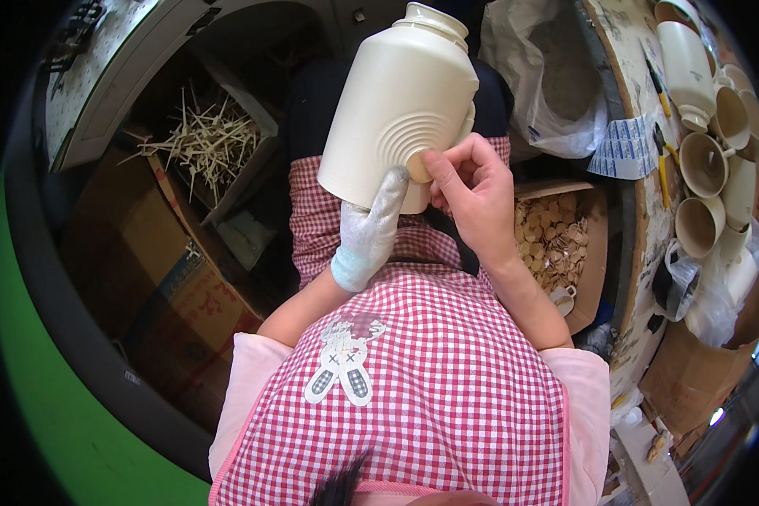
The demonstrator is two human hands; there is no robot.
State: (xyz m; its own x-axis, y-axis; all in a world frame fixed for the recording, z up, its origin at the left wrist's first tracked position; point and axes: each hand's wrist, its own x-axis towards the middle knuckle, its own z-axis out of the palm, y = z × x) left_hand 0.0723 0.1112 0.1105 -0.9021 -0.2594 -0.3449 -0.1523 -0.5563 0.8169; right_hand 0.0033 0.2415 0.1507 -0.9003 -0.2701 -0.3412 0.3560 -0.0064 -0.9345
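Above the checked apron [447, 371] a cream clay vessel [396, 101] tilts — likely heavy, brittle, best held by its broad body. Gloved left hand [369, 228] props its base; bare right hand [472, 190] pinches a small round disc [419, 165] against its ribbed side.

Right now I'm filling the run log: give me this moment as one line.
left hand: gloved, supporting cream jug | right hand: bare, fingertips on jug's side disc | surroundings: box of discs, mugs
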